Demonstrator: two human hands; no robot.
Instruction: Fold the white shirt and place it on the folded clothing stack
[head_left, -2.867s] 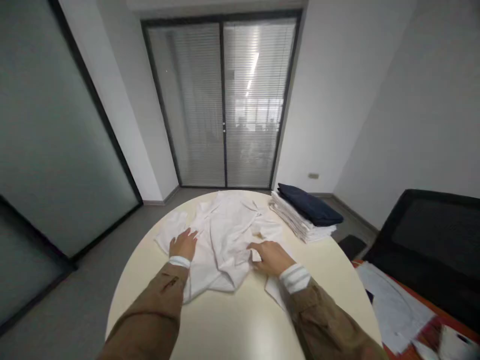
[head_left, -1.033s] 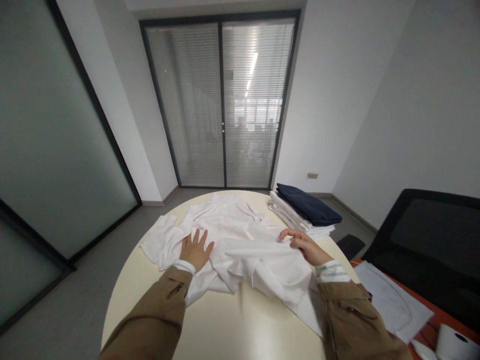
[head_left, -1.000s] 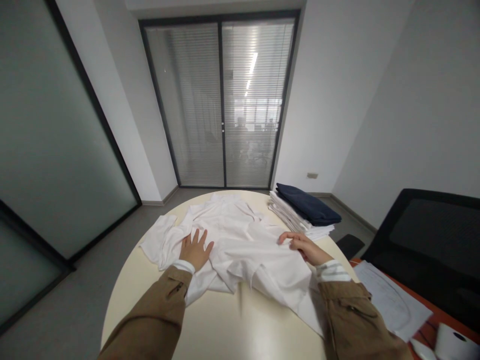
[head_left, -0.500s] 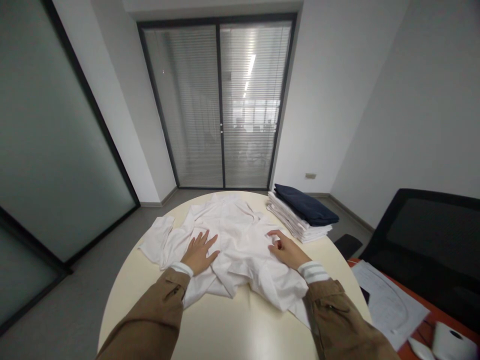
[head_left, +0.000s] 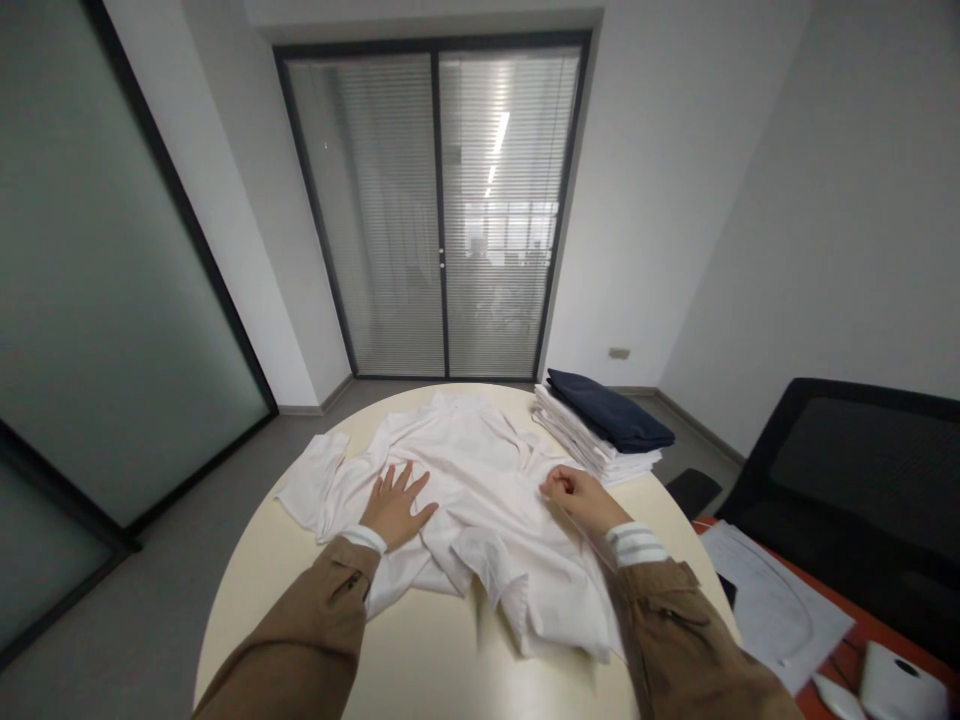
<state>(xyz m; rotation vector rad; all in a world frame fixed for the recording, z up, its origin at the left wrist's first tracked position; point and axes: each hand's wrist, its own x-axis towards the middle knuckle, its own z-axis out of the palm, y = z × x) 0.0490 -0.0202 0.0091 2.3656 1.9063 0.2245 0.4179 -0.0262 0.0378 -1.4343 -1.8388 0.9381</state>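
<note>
A white shirt point(head_left: 480, 470) lies spread and wrinkled over the round table point(head_left: 420, 660), one sleeve reaching out to the left. Its near edge is rumpled, with a fold turned over in the middle. My left hand point(head_left: 397, 507) rests flat on the shirt's left part, fingers spread. On the right side, my right hand point(head_left: 583, 500) has its fingers pinched on the shirt's cloth, which is drawn up toward that hand.
At the table's back right stands a stack of folded white clothes point(head_left: 577, 440) topped by a folded navy garment point(head_left: 611, 410). To the right are a black mesh chair point(head_left: 862, 480), papers point(head_left: 772, 590) and a white device point(head_left: 904, 685) on a red surface. Glass doors point(head_left: 442, 220) close off the back.
My right hand has closed from a loose curl to a pinch and moved slightly right. The shirt's right and near edges have shifted and spread. My left hand stays in place.
</note>
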